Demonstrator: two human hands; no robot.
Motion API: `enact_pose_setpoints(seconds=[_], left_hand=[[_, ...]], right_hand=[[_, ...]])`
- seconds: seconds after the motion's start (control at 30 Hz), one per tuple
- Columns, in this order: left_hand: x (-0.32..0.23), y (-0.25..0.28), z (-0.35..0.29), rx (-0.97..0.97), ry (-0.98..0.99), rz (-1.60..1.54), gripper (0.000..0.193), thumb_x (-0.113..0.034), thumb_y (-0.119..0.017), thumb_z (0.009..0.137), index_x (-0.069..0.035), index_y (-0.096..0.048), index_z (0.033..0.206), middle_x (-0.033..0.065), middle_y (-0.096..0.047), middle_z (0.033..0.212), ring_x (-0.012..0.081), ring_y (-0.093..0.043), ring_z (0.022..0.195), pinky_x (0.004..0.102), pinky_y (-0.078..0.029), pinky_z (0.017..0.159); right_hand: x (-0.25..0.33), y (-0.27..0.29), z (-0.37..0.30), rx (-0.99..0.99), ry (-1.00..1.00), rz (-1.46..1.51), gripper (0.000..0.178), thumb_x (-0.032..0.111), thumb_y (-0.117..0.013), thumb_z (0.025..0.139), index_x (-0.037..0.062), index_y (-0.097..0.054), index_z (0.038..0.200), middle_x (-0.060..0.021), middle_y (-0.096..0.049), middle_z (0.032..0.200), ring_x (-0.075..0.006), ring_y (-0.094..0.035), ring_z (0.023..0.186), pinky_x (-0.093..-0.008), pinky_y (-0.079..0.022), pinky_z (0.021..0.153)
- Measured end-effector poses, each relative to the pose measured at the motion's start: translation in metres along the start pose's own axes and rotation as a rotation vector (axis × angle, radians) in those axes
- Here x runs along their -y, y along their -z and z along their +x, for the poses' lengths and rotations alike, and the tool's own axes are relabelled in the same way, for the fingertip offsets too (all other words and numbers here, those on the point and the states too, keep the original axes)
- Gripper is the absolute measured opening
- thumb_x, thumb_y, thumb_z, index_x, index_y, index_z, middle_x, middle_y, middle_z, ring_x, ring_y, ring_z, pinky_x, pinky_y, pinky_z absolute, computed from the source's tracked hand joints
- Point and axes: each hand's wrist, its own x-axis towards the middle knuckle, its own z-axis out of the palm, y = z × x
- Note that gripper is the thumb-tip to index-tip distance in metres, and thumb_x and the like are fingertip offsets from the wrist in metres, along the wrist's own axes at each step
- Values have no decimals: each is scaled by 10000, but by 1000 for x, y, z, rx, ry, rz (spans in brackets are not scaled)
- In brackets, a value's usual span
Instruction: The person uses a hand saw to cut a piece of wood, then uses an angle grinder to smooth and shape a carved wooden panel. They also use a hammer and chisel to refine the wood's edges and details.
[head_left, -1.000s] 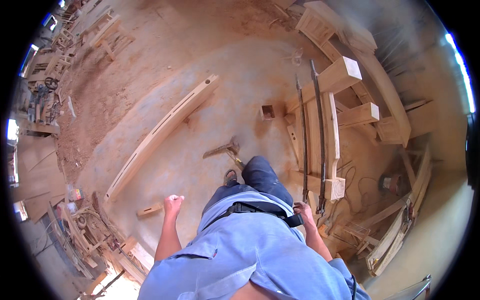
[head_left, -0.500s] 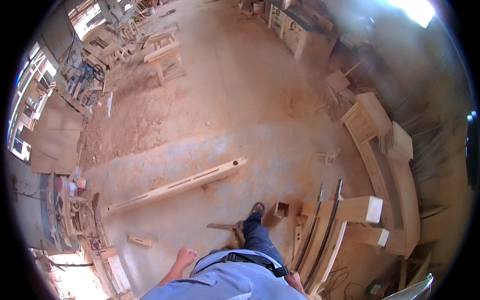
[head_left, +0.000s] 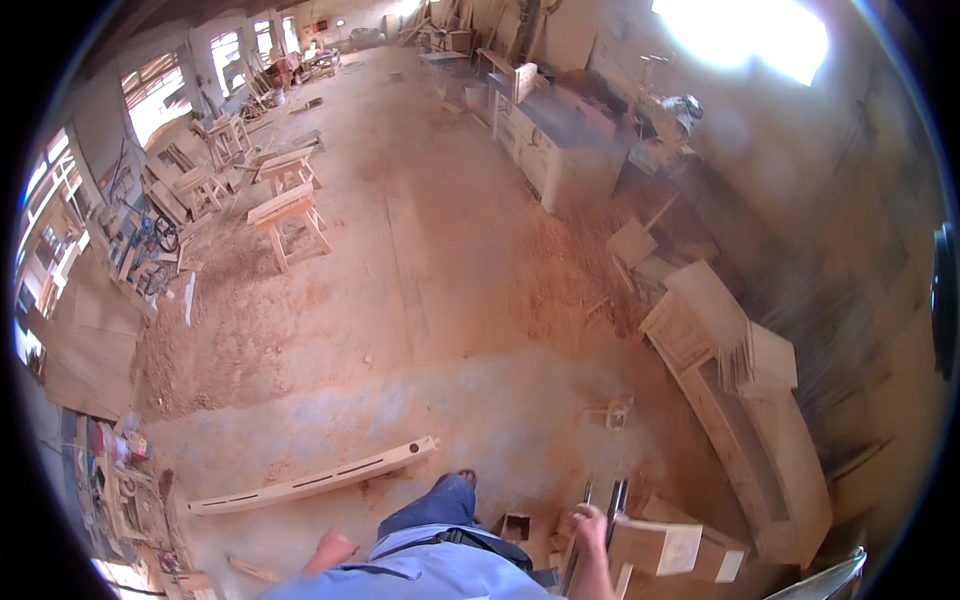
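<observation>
My left hand (head_left: 332,550) hangs beside my hip with its fingers curled in and nothing visible in them. On the other side, my right hand (head_left: 590,522) is loosely closed, level with the upper ends of two dark metal bars (head_left: 618,497). It overlaps the bars in the picture, but I see no grip on them. Thick pale wooden beams (head_left: 640,545) lie just right of that hand. Ahead of my left side a long slotted beam (head_left: 320,478) with a round hole near one end rests on the floor. A small open wooden box (head_left: 515,528) sits near my foot.
Curved wooden furniture parts (head_left: 790,450) and a panelled piece (head_left: 685,325) line the right. Wooden trestles (head_left: 287,212) stand ahead on the left. Farther off is a pale workbench (head_left: 560,160). Clutter and boards (head_left: 90,320) run along the left wall. Sawdust covers the floor.
My view has tilted up, so more of the workshop's far end shows. My right hand has swung forward from beside my hip. The left hand stays low, and the slotted beam appears nearer.
</observation>
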Motion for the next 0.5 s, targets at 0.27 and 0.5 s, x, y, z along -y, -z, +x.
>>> enact_pose_setpoints(seconds=[0.27,0.5], left_hand=[[43,85,170,146,324,-233,267,-326,-602,894,-101,-745,874,191,-726,922,378,-705,859,475,-560,768],[-35,389,445,-359,160,-531,250,-276,-584,920,-54,-697,905,186,-708,936,370,-692,895,453,-555,797]], right_hand=[[61,-61,117,89,-442,394,234,41,-638,911,-15,-701,1130,-131,-729,898,-246,-710,814,-360,-587,713],[119,-45,274,74,-615,176,227,71,-642,918,3,-709,1124,-103,-730,898,-236,-708,832,-352,-581,736]])
